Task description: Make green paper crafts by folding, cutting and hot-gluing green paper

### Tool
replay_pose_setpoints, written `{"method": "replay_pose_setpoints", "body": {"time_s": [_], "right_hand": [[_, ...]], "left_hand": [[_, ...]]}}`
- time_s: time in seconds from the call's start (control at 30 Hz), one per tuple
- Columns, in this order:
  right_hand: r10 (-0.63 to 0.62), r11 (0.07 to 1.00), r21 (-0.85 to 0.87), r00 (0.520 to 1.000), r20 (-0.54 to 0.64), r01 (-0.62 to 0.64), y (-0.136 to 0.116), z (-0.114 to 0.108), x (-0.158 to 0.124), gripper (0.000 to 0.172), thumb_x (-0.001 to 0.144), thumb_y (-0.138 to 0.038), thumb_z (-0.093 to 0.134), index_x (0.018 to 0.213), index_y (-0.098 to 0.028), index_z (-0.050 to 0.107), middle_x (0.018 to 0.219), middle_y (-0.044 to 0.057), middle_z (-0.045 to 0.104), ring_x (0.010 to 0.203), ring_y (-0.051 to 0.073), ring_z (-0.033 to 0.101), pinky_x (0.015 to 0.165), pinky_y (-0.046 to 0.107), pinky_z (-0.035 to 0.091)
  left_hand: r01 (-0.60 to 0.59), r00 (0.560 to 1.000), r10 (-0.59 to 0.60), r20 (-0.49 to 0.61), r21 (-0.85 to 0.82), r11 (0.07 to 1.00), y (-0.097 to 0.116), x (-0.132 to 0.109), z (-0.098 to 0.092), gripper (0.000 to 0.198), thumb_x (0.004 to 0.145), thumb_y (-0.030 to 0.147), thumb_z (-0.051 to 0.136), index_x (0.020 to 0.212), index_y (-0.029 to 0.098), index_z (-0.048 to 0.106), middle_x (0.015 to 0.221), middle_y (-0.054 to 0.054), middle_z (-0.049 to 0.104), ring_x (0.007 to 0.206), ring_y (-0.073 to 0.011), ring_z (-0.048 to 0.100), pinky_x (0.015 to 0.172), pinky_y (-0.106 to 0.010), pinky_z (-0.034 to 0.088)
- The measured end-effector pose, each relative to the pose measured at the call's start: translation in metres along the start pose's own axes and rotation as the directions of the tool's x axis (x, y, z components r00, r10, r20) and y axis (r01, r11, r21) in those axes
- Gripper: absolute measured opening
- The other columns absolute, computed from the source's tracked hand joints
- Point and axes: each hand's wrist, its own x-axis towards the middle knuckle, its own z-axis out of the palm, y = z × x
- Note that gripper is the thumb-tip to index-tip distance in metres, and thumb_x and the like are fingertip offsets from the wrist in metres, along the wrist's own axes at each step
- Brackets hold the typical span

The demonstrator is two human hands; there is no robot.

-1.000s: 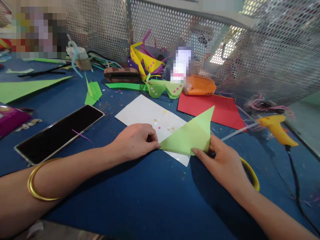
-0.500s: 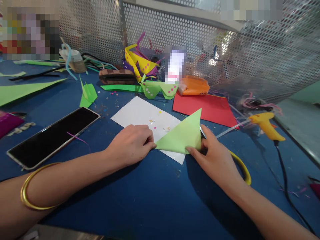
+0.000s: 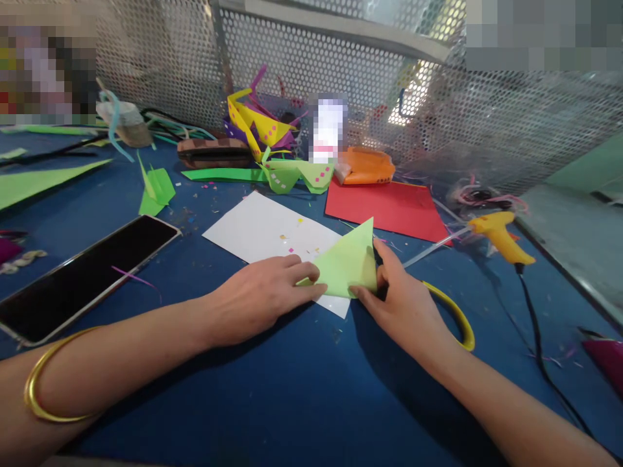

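Green paper [image 3: 346,263] is pinched in our left hand [image 3: 270,292] and right hand [image 3: 406,305]; we should press its edge evenly.

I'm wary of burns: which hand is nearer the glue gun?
Right. The right hand, holding the green paper, is left of the glue gun and closer to the person; the left hand is farther left, at the paper's other end.

Green paper [image 3: 348,259] partly hidden, purple item [image 3: 606,362] cropped
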Motion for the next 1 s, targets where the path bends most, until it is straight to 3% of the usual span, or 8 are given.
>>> {"method": "replay_pose_setpoints", "body": {"time_s": [0.17,0.3,0.47,0.77,0.9,1.0], "right_hand": [[0.010,1.000,-0.006,1.000,0.013,-0.010,-0.004,-0.002,0.000,0.075,0.080,-0.037,0.056,0.147,-0.015,0.028,0.081,0.005,0.064,0.062,0.022,0.060,0.053,0.031,0.041],[-0.006,1.000,-0.014,1.000,0.015,0.006,-0.005,-0.003,0.000,0.070,0.081,-0.035,0.054,0.144,-0.014,0.032,0.082,0.006,0.065,0.064,0.022,0.060,0.055,0.032,0.042],[-0.016,1.000,-0.021,1.000,0.012,0.016,-0.005,-0.003,0.000,0.066,0.082,-0.034,0.054,0.141,-0.013,0.035,0.082,0.007,0.065,0.066,0.022,0.059,0.055,0.031,0.041],[-0.073,0.992,-0.099,0.997,0.001,0.073,-0.001,-0.011,-0.005,0.062,0.083,-0.025,0.051,0.142,-0.013,0.034,0.081,0.006,0.068,0.069,0.023,0.062,0.059,0.033,0.044],[-0.242,0.905,-0.391,0.959,-0.151,0.167,0.002,-0.024,-0.013,0.047,0.086,-0.017,0.048,0.131,-0.006,0.050,0.080,0.011,0.070,0.077,0.027,0.063,0.072,0.042,0.048],[-0.529,0.773,-0.481,0.839,-0.129,0.413,0.000,-0.024,-0.021,0.033,0.089,-0.014,0.046,0.116,-0.009,0.064,0.098,0.013,0.071,0.095,0.027,0.063,0.087,0.043,0.046]], "left_hand": [[-0.045,0.997,0.043,0.071,0.017,0.999,0.007,0.003,-0.003,0.043,0.089,0.010,0.040,0.130,0.017,0.050,0.115,-0.011,0.062,0.089,-0.0230,0.056,0.076,-0.037,0.046],[-0.005,0.996,0.005,0.093,-0.003,1.000,0.019,0.004,-0.006,0.039,0.093,0.031,0.043,0.126,0.012,0.054,0.113,-0.013,0.062,0.096,-0.0264,0.056,0.085,-0.040,0.043],[0.015,0.991,-0.017,0.130,0.017,1.000,0.026,0.006,-0.003,0.066,0.092,0.057,0.039,0.137,0.010,0.045,0.112,-0.014,0.061,0.101,-0.0294,0.053,0.088,-0.041,0.040],[0.045,0.993,-0.047,0.110,0.023,0.999,0.029,0.007,-0.004,0.063,0.093,0.058,0.032,0.136,0.015,0.049,0.105,-0.012,0.058,0.098,-0.0297,0.052,0.087,-0.043,0.037],[0.040,0.995,-0.041,0.094,0.016,0.999,0.027,0.006,-0.003,0.064,0.093,0.059,0.033,0.136,0.015,0.049,0.105,-0.011,0.058,0.097,-0.0289,0.051,0.088,-0.043,0.036],[0.039,0.996,-0.042,0.084,0.034,0.999,0.027,0.006,-0.002,0.062,0.092,0.059,0.033,0.134,0.017,0.050,0.104,-0.011,0.058,0.096,-0.0289,0.051,0.086,-0.044,0.037]]}}
